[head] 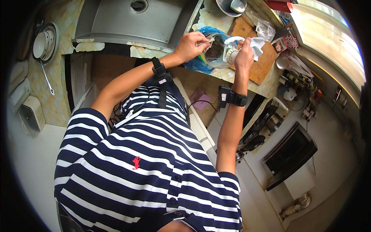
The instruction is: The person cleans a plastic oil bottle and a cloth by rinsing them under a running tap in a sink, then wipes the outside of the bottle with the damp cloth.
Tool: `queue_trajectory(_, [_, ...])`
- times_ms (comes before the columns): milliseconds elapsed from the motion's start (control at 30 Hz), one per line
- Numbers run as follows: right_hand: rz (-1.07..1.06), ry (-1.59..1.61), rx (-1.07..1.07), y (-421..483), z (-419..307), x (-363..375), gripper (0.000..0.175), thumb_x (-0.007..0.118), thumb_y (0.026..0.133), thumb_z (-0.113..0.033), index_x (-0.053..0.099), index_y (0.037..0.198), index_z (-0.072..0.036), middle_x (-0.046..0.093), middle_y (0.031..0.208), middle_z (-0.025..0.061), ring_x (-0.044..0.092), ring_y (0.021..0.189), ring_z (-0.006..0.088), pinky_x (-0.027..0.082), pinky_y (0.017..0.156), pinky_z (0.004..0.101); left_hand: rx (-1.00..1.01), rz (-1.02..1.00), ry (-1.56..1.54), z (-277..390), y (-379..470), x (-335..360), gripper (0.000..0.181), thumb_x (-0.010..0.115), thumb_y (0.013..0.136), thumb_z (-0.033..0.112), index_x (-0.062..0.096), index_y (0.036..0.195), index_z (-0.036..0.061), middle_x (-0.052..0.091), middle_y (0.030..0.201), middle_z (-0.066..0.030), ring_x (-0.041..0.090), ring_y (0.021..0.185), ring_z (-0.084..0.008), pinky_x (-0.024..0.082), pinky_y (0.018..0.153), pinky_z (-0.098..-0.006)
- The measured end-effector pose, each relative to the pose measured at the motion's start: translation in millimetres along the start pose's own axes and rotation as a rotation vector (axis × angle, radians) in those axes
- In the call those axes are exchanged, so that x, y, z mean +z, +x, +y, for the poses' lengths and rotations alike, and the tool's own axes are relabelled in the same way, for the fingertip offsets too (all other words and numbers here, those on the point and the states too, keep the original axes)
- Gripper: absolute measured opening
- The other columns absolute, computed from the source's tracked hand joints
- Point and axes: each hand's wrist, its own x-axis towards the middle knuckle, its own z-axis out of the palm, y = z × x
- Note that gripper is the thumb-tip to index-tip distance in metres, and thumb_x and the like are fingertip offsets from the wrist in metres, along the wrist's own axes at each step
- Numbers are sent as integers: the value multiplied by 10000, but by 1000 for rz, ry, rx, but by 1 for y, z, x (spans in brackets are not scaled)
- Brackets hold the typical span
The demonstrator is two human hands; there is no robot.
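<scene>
My left hand [191,46] pinches a small crumpled greyish cloth [206,43] at the near-left side of a clear round container [217,59]. On the container's right side is a white handle [233,39], with a ribbed beige round part [232,55] below it. My right hand [245,56] is closed around this handle part; the fingers hide the exact grip. A white sheet of cloth or paper [257,46] sticks out beyond my right hand. Crumpled blue plastic bag [203,66] shows around and under the container.
A steel sink [136,27] lies to the left. A wooden cutting board [265,62] is right of the container, with a clear plastic bag [265,29] at its far side. A metal bowl [229,7] stands at the back. Stacked bowls [43,45] sit far left.
</scene>
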Motion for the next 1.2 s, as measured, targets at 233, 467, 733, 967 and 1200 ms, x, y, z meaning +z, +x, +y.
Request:
queue_trajectory(233, [9,10,35,1,2,-1,673,441,964,-529,671,853,93,650,749,230,620,751,325,467,744,416,42,-190,-91,-19,26,-40,212,755,786,198,749,917,32,707,882,-96,667,779,-187,519,725,-299])
queue_trajectory(467, [31,19,69,-1,3,0,680,470,943,-544,655,841,102,654,795,247,622,788,331,471,779,421,-154,-110,-181,-18,13,-77,270,738,863,199,717,1002,-32,690,926,-41,605,836,-92,482,765,-233])
queue_trajectory(733, [36,-37,31,-2,2,-1,699,387,958,-557,659,807,69,663,833,274,618,845,418,460,815,464,-224,-32,-222,-6,6,-87,289,732,872,231,713,1018,-18,701,835,-28,623,741,-61,505,662,-221])
queue_trajectory(967, [13,52,-24,2,14,-2,659,361,975,-524,664,985,61,645,1020,307,586,1042,434,426,925,466,-102,-40,-154,34,-3,-85,179,661,907,159,690,973,-5,627,828,36,519,740,-26,418,668,-182])
queue_trajectory(1200, [134,325,-384,7,42,-26,394,487,983,-286,489,1218,31,576,1069,237,564,1044,358,442,940,404,-4,-183,17,68,-36,-73,174,632,903,159,652,912,-14,618,844,-10,523,756,-59,409,678,-207])
